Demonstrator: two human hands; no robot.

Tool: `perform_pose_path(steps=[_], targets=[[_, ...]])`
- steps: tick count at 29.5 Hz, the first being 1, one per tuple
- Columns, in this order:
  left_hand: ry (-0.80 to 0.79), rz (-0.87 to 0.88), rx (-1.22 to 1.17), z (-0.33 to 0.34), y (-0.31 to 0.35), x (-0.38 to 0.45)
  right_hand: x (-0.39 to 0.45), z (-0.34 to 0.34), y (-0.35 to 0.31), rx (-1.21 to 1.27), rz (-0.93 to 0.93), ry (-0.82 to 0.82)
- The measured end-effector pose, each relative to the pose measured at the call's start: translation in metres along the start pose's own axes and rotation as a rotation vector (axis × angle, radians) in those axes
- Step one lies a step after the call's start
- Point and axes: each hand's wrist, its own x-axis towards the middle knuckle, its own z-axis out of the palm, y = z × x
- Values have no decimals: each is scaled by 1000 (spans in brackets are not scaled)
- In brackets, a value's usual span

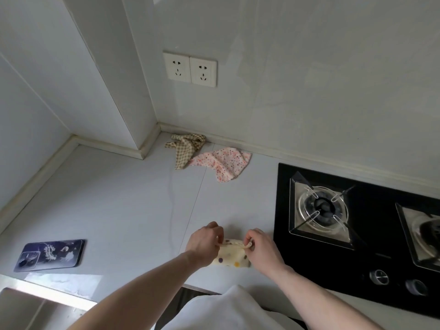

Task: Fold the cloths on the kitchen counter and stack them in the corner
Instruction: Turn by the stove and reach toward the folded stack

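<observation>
Your left hand (205, 242) and right hand (259, 248) both pinch the top edge of the dotted cloth (230, 257), fingers clamped on it, just left of the stove (357, 234). The checked cloth (187, 147) and pink cloth (222, 163) lie crumpled beyond the stove's far left corner, touching.

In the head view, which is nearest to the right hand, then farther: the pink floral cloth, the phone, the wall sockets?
From the right hand:
1. Pink floral cloth, beyond the hand, toward the back wall.
2. Phone, far left on the counter.
3. Wall sockets, up on the wall.
</observation>
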Motion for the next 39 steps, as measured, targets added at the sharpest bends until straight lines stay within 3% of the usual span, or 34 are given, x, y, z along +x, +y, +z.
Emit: perform_pose_path(steps=[11, 18, 24, 29, 33, 39], targets=[[-157, 43, 109, 23, -5, -25, -30, 29, 24, -166, -79, -117], [-158, -146, -47, 20, 7, -14, -44, 33, 21, -162, -23, -241], [-145, -155, 70, 35, 7, -13, -56, 42, 25, -105, -5, -290], [-85, -118, -37, 34, 10, -32, -69, 36, 28, 212, 87, -109], [-150, -141, -248, 9, 24, -48, -83, 3, 26, 597, 233, 57], [-165, -10, -479, -23, 78, -73, -107, -55, 29, 779, 167, -22]])
